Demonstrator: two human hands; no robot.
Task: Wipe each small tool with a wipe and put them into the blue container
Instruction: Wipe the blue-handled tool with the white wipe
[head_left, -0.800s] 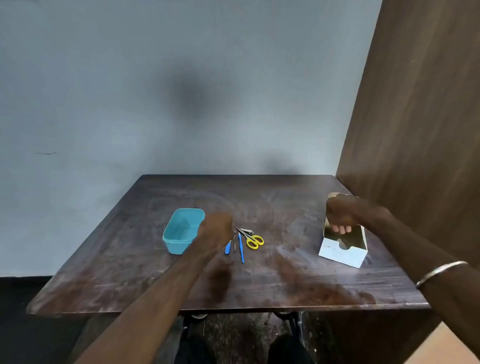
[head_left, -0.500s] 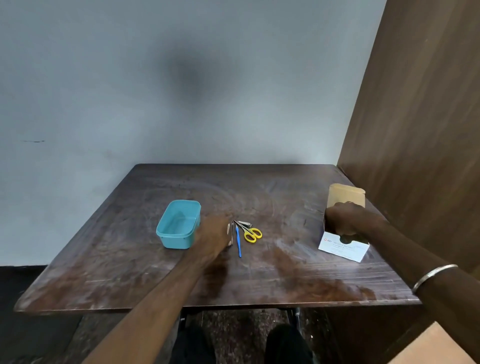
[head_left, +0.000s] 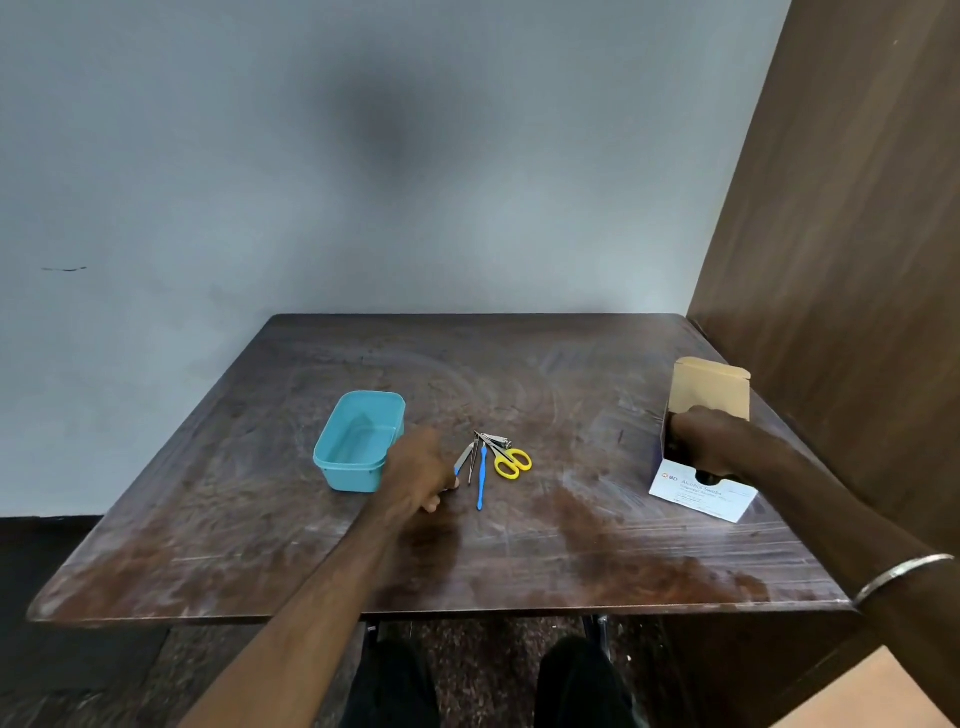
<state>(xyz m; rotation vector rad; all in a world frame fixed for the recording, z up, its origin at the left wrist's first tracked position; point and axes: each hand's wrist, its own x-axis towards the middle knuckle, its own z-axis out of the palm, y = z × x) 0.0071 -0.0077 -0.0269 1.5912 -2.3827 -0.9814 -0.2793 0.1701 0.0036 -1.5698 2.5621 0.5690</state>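
A: What is seen on the tabletop (head_left: 571, 545)?

B: A blue container (head_left: 358, 441) is set at about ten o'clock from the tabletop's middle, open side up, with nothing seen inside. The small tools are gathered just right of it, near the centre: yellow-handled scissors (head_left: 511, 461), a nail clipper (head_left: 497, 440) at their twelve o'clock, a blue-handled pick (head_left: 482, 478), thin tweezers (head_left: 472, 460) and a blue-handled file (head_left: 462, 460), all fanned with their tips drawn together at the far end.

A: How is the left hand (head_left: 421, 473) placed?

B: It is laid between the container and the tools, knuckles up, fingers curled down towards the near end of the file. Whether the file is actually pinched cannot be told, as the fingertips are hidden beneath the hand.

A: And the right hand (head_left: 709, 441)?

B: It is reached into the open top of a white box of alcohol swabs (head_left: 701, 491), which is stood at three o'clock, close to the brown wooden panel (head_left: 857, 234). The fingers are buried inside the opening, so what is held, if anything, cannot be told. The box's cardboard flap (head_left: 711, 384) is raised upright behind the hand. A metal bangle (head_left: 904, 574) is worn on that wrist.

A: Is any tool in the container?

B: None is seen there; all five are lying on the tabletop.
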